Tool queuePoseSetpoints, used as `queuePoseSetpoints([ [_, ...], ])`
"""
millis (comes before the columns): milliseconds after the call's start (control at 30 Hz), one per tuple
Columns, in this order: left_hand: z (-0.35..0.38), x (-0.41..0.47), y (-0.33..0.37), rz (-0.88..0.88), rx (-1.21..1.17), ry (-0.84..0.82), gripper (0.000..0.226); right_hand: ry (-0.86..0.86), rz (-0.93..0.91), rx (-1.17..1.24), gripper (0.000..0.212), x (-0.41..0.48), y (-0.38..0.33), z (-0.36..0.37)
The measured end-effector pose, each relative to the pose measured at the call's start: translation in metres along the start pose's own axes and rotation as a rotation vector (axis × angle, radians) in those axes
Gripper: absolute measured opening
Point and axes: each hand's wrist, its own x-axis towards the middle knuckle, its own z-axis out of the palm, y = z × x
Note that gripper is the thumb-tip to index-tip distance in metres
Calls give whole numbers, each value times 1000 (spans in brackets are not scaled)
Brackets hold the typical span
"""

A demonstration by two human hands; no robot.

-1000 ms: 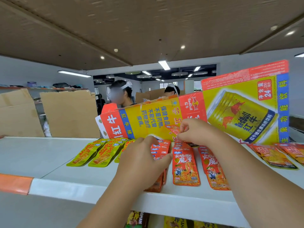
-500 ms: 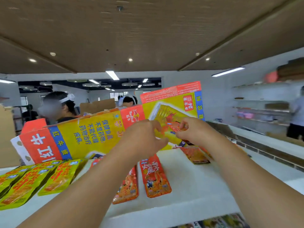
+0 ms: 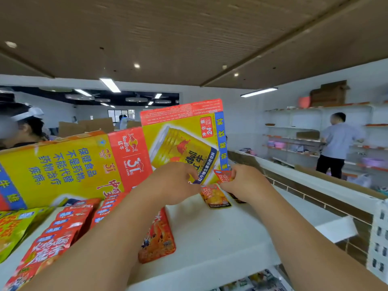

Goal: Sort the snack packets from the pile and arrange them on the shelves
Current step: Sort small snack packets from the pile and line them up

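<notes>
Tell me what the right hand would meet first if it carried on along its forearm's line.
Most likely the flattened Red Bull carton standing just beyond it: the right hand, pinching a red packet, points up and left at it. The gap between them is hard to judge from this one view.

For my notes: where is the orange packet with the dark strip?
Head view, right of centre: the orange packet lies on the white shelf between the left hand and right hand, in front of the Red Bull carton.
</notes>
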Motion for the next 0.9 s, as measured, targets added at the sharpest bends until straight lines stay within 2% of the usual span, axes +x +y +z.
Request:
queuePoseSetpoints([
  [133, 1, -5, 0, 12, -51, 11, 30, 7, 76, -75, 25, 14, 15, -8],
  [267, 8, -5, 0, 17, -65, 27, 34, 19, 148, -165, 34, 26, 41, -25],
  [433, 20, -2, 2, 22, -175, 33, 34, 1, 202, -219, 29, 32, 65, -32],
  [567, 30, 3, 7, 57, -277, 38, 23, -6, 221, -219, 34, 34, 81, -25],
  [700, 37, 5, 12, 105, -327, 39, 15, 4, 246, -179, 29, 36, 90, -21],
  [900, 41, 6, 12, 105, -354, 29, 13, 10, 216, -212, 30, 34, 92, -18],
])
